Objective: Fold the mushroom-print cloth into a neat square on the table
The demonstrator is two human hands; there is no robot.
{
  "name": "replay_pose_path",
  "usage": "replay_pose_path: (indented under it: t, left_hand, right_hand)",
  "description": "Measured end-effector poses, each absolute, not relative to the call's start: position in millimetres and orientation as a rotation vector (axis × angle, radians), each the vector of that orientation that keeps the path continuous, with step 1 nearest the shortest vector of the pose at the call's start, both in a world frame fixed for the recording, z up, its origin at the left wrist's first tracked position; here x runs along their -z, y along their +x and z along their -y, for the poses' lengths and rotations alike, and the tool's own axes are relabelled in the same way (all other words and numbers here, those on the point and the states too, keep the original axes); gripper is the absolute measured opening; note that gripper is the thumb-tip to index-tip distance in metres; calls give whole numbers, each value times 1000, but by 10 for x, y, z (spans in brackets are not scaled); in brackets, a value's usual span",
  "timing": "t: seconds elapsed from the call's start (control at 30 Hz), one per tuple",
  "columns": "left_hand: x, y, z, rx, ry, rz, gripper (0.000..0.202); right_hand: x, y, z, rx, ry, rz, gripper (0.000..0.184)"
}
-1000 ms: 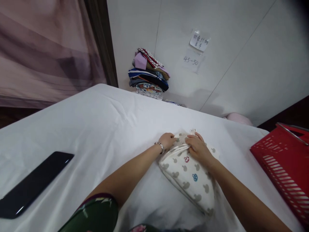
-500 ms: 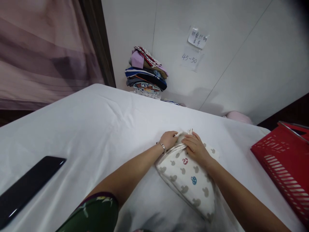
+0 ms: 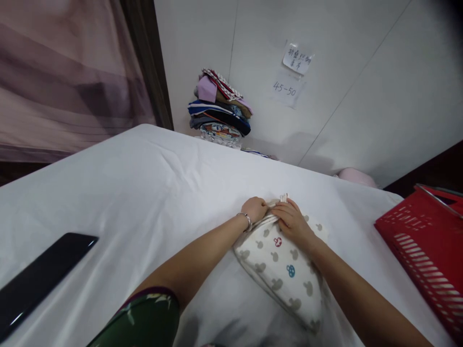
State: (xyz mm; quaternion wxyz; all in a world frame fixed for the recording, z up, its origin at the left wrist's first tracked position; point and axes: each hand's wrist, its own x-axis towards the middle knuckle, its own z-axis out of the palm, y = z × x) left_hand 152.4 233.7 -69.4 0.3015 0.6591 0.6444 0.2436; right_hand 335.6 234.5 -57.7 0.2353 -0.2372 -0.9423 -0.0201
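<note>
A white cloth (image 3: 275, 270) with grey, red and blue mushroom prints lies folded in several layers on the white-covered table. My left hand (image 3: 255, 208), with a bracelet at its wrist, is closed on the cloth's far left edge, the fingertips partly hidden by the fabric. Right beside it, my right hand (image 3: 293, 222) grips the bunched layers at the far edge, fingers bent over them and pointing left. Folded edges stick up just beyond its fingertips.
A dark glossy flat object (image 3: 43, 279) lies on the table (image 3: 144, 193) at left. At right stands a red plastic basket (image 3: 423, 241) with a handle. Folded fabrics (image 3: 220, 108) are stacked by the wall behind the table. Paper notes (image 3: 296, 60) hang on that wall.
My left hand has shifted slightly right along the cloth's edge, closer to my right hand. My right hand and the cloth have barely moved.
</note>
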Motion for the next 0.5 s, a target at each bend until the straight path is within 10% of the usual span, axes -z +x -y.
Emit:
replay_pose_path:
  t: [0.5]
  left_hand:
    - [612, 1558, -2442, -669, 1516, -1786, 18]
  right_hand:
    - [556, 3282, -2357, 37, -685, 2608, 38]
